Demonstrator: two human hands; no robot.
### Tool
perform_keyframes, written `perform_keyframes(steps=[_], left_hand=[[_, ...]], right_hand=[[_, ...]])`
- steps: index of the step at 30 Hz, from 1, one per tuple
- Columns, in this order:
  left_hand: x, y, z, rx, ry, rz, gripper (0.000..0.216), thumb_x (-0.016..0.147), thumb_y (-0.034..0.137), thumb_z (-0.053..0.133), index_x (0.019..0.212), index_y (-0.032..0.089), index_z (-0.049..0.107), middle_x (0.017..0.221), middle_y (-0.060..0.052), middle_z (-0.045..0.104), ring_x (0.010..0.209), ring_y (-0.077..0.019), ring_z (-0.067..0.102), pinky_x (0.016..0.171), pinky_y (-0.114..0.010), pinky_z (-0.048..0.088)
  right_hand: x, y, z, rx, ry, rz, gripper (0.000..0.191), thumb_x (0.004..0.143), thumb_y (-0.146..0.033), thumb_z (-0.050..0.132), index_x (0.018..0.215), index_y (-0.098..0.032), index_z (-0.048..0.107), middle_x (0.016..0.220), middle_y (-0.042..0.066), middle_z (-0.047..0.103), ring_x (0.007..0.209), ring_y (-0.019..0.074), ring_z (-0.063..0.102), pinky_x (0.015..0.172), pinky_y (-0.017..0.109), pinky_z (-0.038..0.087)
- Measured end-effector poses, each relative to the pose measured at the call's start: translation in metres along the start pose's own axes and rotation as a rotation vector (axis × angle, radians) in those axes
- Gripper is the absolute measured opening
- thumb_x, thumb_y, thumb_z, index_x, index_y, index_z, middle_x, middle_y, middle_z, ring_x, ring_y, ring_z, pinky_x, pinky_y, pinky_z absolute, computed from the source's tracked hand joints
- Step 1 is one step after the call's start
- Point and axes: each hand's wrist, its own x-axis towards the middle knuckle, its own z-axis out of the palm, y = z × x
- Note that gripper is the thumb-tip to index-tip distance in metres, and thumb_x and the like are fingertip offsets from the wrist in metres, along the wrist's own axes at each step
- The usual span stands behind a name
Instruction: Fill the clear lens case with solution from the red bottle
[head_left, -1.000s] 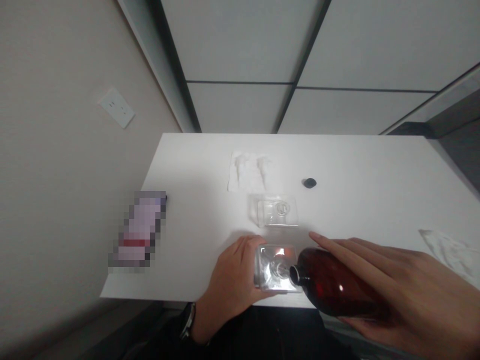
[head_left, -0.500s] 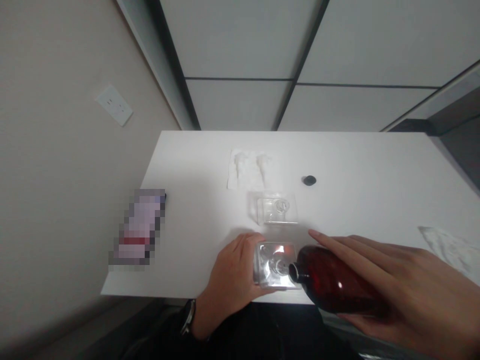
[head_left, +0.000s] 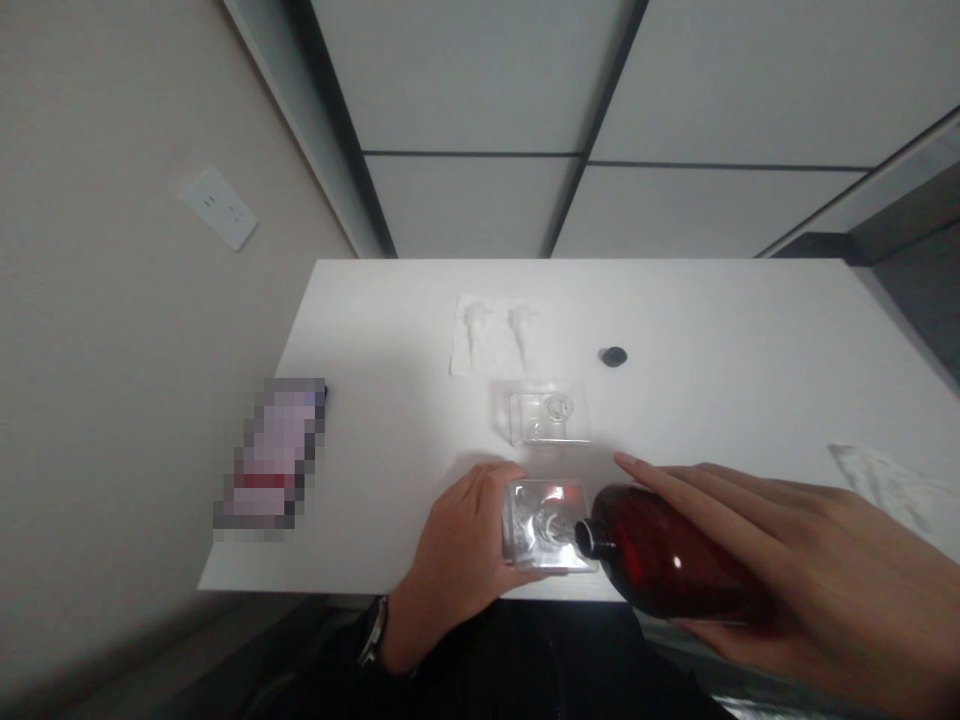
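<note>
1. The left hand (head_left: 457, 545) stays closed around the clear square bottle (head_left: 544, 525) at the table's (head_left: 375, 450) near edge.
2. The right hand (head_left: 795, 575) keeps gripping the tilted amber bottle (head_left: 667, 565), mouth unchanged at the clear bottle's opening.

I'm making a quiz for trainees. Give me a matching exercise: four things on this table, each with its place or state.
Things:
1. amber bottle
2. near clear bottle
3. black cap
4. white pumps

Places or states:
A. lying on a paper sheet
B. tilted in the right hand
C. alone on the bare table
D. steadied by the left hand

Pairs: 1-B, 2-D, 3-C, 4-A.
</note>
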Motion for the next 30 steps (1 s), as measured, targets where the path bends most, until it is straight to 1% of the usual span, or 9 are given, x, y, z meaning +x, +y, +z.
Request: perform_keyframes(steps=[5, 8, 12, 16, 22, 27, 30], left_hand=[[-0.0003, -0.0004, 0.0008, 0.003, 0.007, 0.017, 0.087, 0.069, 0.051, 0.102, 0.135, 0.025, 0.052, 0.128, -0.011, 0.073, 0.117, -0.0367, 0.074, 0.099, -0.052, 0.062], [0.0002, 0.0003, 0.0010, 0.002, 0.012, 0.017, 0.089, 0.067, 0.052, 0.104, 0.134, 0.024, 0.052, 0.128, -0.011, 0.073, 0.117, -0.0368, 0.074, 0.099, -0.053, 0.062], [0.0006, 0.0007, 0.0007, 0.007, -0.005, -0.004, 0.088, 0.068, 0.053, 0.102, 0.135, 0.025, 0.053, 0.129, -0.011, 0.073, 0.117, -0.0370, 0.074, 0.099, -0.053, 0.062], [0.0004, 0.0004, 0.0007, 0.008, -0.007, -0.005, 0.087, 0.069, 0.055, 0.101, 0.135, 0.025, 0.054, 0.128, -0.011, 0.073, 0.117, -0.0370, 0.074, 0.099, -0.053, 0.062], [0.0007, 0.0007, 0.0016, 0.003, 0.009, 0.011, 0.089, 0.067, 0.053, 0.103, 0.135, 0.025, 0.053, 0.128, -0.011, 0.073, 0.116, -0.0373, 0.074, 0.098, -0.053, 0.061], [0.0012, 0.0017, 0.0009, -0.010, 0.009, 0.018, 0.087, 0.069, 0.050, 0.103, 0.134, 0.024, 0.052, 0.127, -0.010, 0.073, 0.117, -0.0361, 0.074, 0.098, -0.051, 0.062], [0.0012, 0.0020, 0.0007, -0.009, 0.006, 0.014, 0.089, 0.068, 0.052, 0.103, 0.134, 0.025, 0.051, 0.128, -0.011, 0.072, 0.117, -0.0368, 0.073, 0.098, -0.052, 0.062]], right_hand=[[0.0012, -0.0007, 0.0000, -0.030, 0.006, -0.015, 0.076, 0.079, -0.020, 0.060, 0.154, -0.017, 0.048, 0.115, 0.012, 0.083, 0.075, 0.0283, 0.083, 0.060, 0.037, 0.066], [0.0011, -0.0009, -0.0003, -0.030, 0.003, -0.011, 0.073, 0.078, -0.019, 0.060, 0.150, -0.016, 0.052, 0.114, 0.012, 0.083, 0.076, 0.0273, 0.083, 0.061, 0.036, 0.067], [-0.0006, -0.0010, -0.0002, -0.023, -0.017, 0.003, 0.066, 0.081, -0.021, 0.061, 0.146, -0.017, 0.056, 0.114, 0.011, 0.083, 0.076, 0.0265, 0.083, 0.062, 0.035, 0.067], [-0.0010, -0.0009, -0.0005, -0.016, -0.020, 0.006, 0.067, 0.079, -0.021, 0.062, 0.146, -0.018, 0.057, 0.115, 0.011, 0.084, 0.078, 0.0276, 0.083, 0.063, 0.036, 0.068], [0.0034, -0.0016, -0.0026, -0.056, -0.013, -0.017, 0.066, 0.077, -0.019, 0.058, 0.143, -0.017, 0.054, 0.110, 0.011, 0.084, 0.073, 0.0267, 0.082, 0.058, 0.035, 0.067], [0.0060, -0.0032, -0.0054, -0.094, -0.013, -0.046, 0.059, 0.080, -0.020, 0.055, 0.139, -0.016, 0.054, 0.108, 0.013, 0.083, 0.071, 0.0260, 0.082, 0.056, 0.035, 0.067], [0.0060, -0.0031, -0.0063, -0.110, -0.027, -0.053, 0.061, 0.081, -0.020, 0.055, 0.142, -0.015, 0.051, 0.109, 0.013, 0.083, 0.072, 0.0259, 0.083, 0.057, 0.035, 0.067]])
